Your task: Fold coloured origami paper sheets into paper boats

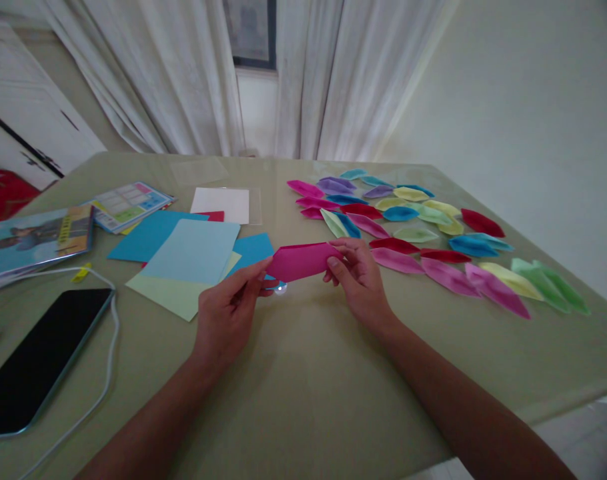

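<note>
A folded magenta paper piece (303, 262) is held above the table between both hands. My left hand (231, 303) pinches its left end, and my right hand (356, 280) grips the right end between thumb and fingers. Its long upper edge shows a darker fold line. To the right lie many folded paper pieces (401, 213) shaped like pointed leaves, in pink, red, blue, green, yellow and purple. Left of my hands is a loose pile of square paper sheets (193, 250) in light blue, blue and pale green, with a bit of red under them.
A black-screened phone (46, 360) lies at the left front, with a white cable (116, 327) looping past it. Behind are a glossy booklet (38, 240), a printed card (131, 205) and white paper (221, 205). Curtains (303, 80) hang beyond the table's far edge.
</note>
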Tool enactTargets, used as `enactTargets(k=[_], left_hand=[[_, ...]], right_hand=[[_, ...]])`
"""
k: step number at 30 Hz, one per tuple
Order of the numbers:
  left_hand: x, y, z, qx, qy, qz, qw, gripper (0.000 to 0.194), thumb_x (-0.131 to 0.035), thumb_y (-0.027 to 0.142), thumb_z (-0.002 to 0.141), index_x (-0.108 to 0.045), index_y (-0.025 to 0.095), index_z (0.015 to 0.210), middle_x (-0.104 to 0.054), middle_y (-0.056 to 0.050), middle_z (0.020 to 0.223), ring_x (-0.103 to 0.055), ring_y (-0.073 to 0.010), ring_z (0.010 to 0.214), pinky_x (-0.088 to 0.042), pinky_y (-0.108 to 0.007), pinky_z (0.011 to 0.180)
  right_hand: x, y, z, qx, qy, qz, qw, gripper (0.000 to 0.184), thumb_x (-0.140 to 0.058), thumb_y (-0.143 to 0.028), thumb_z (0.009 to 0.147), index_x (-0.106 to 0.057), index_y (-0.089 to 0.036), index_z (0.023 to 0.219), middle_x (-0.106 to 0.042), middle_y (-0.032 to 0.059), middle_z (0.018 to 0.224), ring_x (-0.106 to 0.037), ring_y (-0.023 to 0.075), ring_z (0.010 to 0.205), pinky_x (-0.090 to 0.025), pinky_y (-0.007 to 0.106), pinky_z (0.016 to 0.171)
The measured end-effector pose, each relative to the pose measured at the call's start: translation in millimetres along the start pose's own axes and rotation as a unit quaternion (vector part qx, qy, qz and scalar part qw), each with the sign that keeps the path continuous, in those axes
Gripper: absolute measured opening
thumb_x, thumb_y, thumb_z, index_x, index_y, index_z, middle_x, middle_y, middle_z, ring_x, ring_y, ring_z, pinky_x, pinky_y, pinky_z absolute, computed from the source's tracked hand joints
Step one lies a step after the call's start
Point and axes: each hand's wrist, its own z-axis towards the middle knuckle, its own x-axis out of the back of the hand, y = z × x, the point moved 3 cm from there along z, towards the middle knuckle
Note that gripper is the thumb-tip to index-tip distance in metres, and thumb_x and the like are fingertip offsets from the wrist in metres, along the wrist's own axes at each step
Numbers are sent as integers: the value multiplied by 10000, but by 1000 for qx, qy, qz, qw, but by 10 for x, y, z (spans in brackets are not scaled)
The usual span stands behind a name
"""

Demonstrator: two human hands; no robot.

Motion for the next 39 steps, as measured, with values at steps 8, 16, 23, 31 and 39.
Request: enactTargets(k=[8, 16, 23, 31, 39], left_hand=[[-34, -23, 35, -28, -38, 14, 999, 241, -693, 323, 1001, -770, 246, 1216, -813, -41, 1156, -792, -194, 963, -640, -310, 901], [-35, -62, 61, -40, -39, 2, 998, 217, -739, 295, 968, -761, 248, 1179, -795, -26, 1138, -774, -182, 986, -635, -278, 874], [4, -27, 77, -116, -32, 79, 990, 192, -793, 202, 918, -735, 220, 1100, -757, -10, 1032, -744, -167, 909, -608, -273, 840], [-5, 37, 80, -201, -42, 156, 966, 196, -736, 132, 952, -739, 197, 1137, -706, -33, 1035, -711, -160, 891, -582, -269, 831], [51, 25, 78, -230, -8, 164, 959, 187, -688, 104, 984, -752, 206, 1127, -748, -44, 1070, -717, -171, 990, -571, -272, 889]], right_hand=[[-18, 18, -30, 0, -23, -14, 1000, 234, -597, -315, 1060, -584, -275, 1290, -704, -9, 937, -682, 133, 711, -483, 276, 625], [-37, 7, -45, 6, -37, -3, 999, 179, -650, -366, 1031, -622, -272, 1182, -684, -7, 937, -679, 139, 742, -500, 270, 634], [-9, 8, -30, -14, -34, -21, 999, 221, -661, -424, 1025, -725, -217, 979, -674, 5, 806, -636, 143, 700, -487, 263, 615], [33, -35, -31, 27, -44, -65, 997, 257, -658, -394, 1030, -728, -207, 869, -678, 21, 846, -621, 147, 724, -492, 274, 640], [50, -22, -40, 52, -40, -82, 994, 159, -689, -379, 1015, -770, -242, 1027, -728, 32, 955, -665, 157, 776, -525, 279, 650]])
